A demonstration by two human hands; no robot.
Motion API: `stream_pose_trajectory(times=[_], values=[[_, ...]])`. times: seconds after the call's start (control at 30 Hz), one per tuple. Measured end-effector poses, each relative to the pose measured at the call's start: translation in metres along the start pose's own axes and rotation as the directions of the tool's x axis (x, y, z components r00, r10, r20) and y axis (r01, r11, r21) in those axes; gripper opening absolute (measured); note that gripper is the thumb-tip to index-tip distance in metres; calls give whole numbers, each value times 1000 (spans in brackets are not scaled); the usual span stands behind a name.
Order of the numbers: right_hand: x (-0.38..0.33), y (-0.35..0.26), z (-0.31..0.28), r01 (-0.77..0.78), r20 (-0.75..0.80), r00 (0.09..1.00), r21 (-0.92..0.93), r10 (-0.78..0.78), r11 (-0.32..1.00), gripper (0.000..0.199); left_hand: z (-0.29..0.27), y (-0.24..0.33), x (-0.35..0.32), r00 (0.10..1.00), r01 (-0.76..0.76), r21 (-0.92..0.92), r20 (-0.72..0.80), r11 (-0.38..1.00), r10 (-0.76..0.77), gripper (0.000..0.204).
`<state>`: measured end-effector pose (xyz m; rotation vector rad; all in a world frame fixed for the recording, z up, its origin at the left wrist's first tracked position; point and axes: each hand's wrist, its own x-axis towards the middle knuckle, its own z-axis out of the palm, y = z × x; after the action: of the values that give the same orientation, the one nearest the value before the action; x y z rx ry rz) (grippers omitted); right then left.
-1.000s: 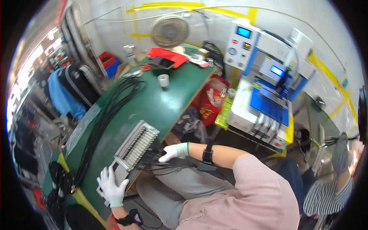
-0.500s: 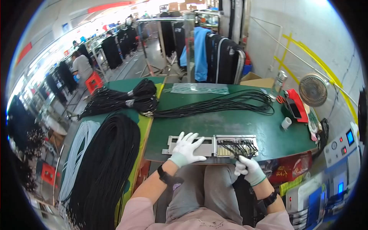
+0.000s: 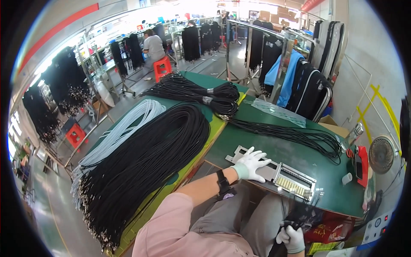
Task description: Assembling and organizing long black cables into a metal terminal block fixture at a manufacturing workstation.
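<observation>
My left hand (image 3: pixel 252 165), in a white glove, lies flat with spread fingers on the left plate of a flat metal fixture (image 3: pixel 233 159). The fixture's right half is a frame with a row of pale yellowish slots (image 3: pixel 293 185). Lower down, beside my legs, my gloved right hand (image 3: pixel 292 239) is closed round a bunch of thin black cables (image 3: pixel 299 214). Their ends fan out above the fist, blurred, near the fixture's front edge. The cables' lower part is hidden below the hand.
Long bundles of black cables (image 3: pixel 150 167) and light blue cables (image 3: pixel 124 130) lie left. Tied black coils (image 3: pixel 197 92) and loose black cables (image 3: pixel 291 135) lie behind the fixture on the green table (image 3: pixel 257 118). A fan (image 3: pixel 382 153) and white spool (image 3: pixel 346 178) are at right. A person sits far off.
My right hand has moved down from the fixture, and the black cables that lay across its slots are out of it. My left hand stays on the plate. The view has turned left.
</observation>
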<state>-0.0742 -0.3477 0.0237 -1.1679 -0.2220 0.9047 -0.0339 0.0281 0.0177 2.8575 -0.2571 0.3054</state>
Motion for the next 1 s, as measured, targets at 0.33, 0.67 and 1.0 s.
stream_pose_trajectory(times=[0.33,0.67,1.0], values=[[-15,-35,68,-79,-60,996,-355,62,931,26,-28,160,-48,898,16,-987,-56,-160,437,80],[-35,-2,46,72,-93,898,-933,-431,352,26,-45,171,-30,983,171,-855,115,-490,142,34],[-16,-116,6,-145,-22,770,-979,-638,-142,31,-100,-9,-40,887,-140,-778,177,-613,-427,43]])
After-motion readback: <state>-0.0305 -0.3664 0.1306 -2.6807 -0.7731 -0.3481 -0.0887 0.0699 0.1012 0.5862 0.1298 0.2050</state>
